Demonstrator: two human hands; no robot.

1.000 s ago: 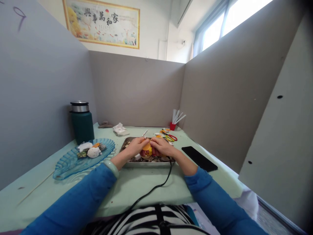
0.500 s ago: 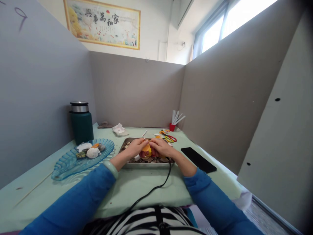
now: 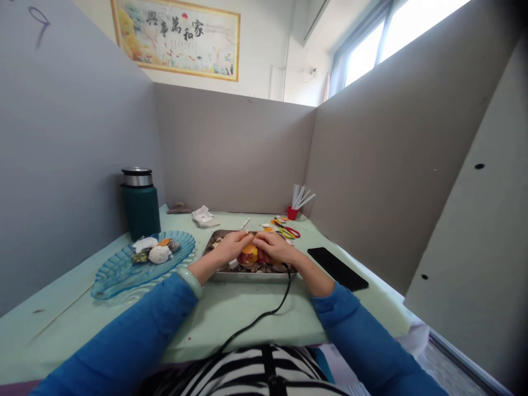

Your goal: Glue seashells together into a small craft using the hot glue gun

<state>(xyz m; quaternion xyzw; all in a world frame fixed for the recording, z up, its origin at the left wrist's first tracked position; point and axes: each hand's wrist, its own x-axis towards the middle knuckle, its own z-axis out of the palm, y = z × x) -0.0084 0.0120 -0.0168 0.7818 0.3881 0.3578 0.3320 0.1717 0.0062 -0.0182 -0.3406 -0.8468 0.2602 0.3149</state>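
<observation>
My left hand and my right hand meet over a shallow metal tray. Fingers of both are closed around an orange, yellow and red piece, whose exact kind I cannot make out. Brown and pale shells fill the tray below. A black cord runs from the tray's right side, beneath my right hand, down to my lap; its far end is hidden. Just behind the tray lies a thin white stick.
A blue scalloped plate with shells stands left, before a green flask. Red-and-yellow-handled pliers or scissors lie behind right, near a red cup of white sticks. A black phone-like slab lies right. Grey partitions enclose the table.
The view has shifted slightly. Both hands stay together over the tray, with the piece between them; its orange part shows a little less beneath the fingers.
</observation>
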